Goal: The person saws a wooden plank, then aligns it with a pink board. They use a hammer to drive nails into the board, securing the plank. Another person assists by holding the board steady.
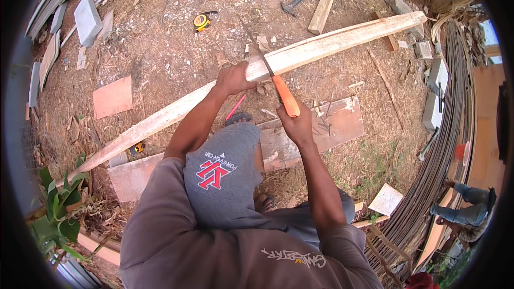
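A long pale timber beam (342,47) runs slantwise in front of me, from the lower left up to the far right. My left hand (235,78) is closed on the beam near its middle. My right hand (296,123) grips the orange handle of a handsaw (286,96), just right of the left hand. The saw's blade lies across the beam and points away from me; how deep it sits in the wood I cannot tell. Below the left hand, a thin pink pencil-like stick (235,107) lies on the ground by my foot.
Beyond the beam lie a yellow tape measure (202,22), a hammer (299,1) and a short wood block (324,6). A worn board (340,123) with nails lies near my right forearm. Long thin rods (455,96) line the right side, where another person (471,206) is.
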The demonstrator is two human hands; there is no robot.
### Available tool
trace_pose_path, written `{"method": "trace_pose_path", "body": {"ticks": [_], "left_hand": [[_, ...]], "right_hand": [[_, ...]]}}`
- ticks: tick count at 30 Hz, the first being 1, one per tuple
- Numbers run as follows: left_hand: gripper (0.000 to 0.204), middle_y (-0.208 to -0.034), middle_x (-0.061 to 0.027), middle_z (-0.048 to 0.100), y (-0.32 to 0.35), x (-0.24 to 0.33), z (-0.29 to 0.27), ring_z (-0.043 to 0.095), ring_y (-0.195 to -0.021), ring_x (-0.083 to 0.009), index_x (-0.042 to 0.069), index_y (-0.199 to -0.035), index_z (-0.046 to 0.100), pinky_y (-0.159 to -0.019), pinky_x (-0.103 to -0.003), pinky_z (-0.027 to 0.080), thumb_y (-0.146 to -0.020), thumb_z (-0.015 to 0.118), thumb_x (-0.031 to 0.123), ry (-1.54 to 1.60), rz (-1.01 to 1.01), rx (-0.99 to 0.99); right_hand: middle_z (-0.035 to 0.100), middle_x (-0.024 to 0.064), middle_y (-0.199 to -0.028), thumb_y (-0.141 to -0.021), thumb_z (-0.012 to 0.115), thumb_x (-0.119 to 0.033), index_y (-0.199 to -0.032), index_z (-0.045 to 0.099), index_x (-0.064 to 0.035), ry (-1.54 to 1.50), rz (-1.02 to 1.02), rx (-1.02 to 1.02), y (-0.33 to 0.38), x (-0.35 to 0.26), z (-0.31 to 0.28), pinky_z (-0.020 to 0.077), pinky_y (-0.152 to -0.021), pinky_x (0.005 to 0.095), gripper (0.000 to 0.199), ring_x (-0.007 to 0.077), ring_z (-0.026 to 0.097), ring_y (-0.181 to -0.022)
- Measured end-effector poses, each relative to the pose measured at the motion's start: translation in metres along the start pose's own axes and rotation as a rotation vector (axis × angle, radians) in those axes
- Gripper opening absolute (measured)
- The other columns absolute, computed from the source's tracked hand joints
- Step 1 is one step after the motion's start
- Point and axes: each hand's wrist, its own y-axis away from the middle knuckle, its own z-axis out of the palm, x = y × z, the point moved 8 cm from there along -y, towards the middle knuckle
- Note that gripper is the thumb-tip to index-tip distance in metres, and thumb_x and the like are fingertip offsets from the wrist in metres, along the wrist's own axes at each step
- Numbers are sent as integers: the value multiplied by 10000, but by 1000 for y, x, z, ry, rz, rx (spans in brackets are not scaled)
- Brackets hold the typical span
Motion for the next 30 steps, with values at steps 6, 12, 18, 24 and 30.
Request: {"method": "trace_pose_path", "body": {"ticks": [6,12,18,24,30], "left_hand": [[699,-1082,-241,705,-8,-7,9,691,-995,-411,39,-1154,576,-852,-528,528,-730,766,562,26,34,-23],[675,-1037,-223,705,14,11,26,690,-977,-409,36,-1164,555,-833,-525,532,-735,770,512,1,48,-46],[702,-1093,-214,709,-15,-10,0,689,-1003,-415,61,-1189,555,-844,-523,537,-717,782,528,-27,27,70],[741,-1170,-209,695,-28,-21,1,684,-1063,-386,71,-1252,563,-879,-518,530,-707,785,521,-32,3,48],[739,-1122,-214,716,-56,-41,-39,695,-1032,-395,53,-1247,575,-898,-512,533,-703,794,502,-60,-32,74]], "right_hand": [[674,112,-718,-828,752,-75,-980,718,4,286,130,-2,213,-66,-121,526,-595,344,175,228,684,-606],[613,109,-661,-889,729,-133,-841,634,20,82,204,36,87,-27,-55,459,-558,343,186,162,535,-561],[588,98,-650,-863,755,-141,-836,638,-3,136,149,46,130,-43,-74,465,-561,339,183,161,559,-570],[613,116,-647,-812,779,-123,-846,660,-8,241,131,102,190,-68,-115,486,-554,350,169,226,615,-533],[616,124,-653,-865,750,-171,-831,641,-19,81,58,86,83,-23,-66,472,-560,362,190,251,617,-546]]}}
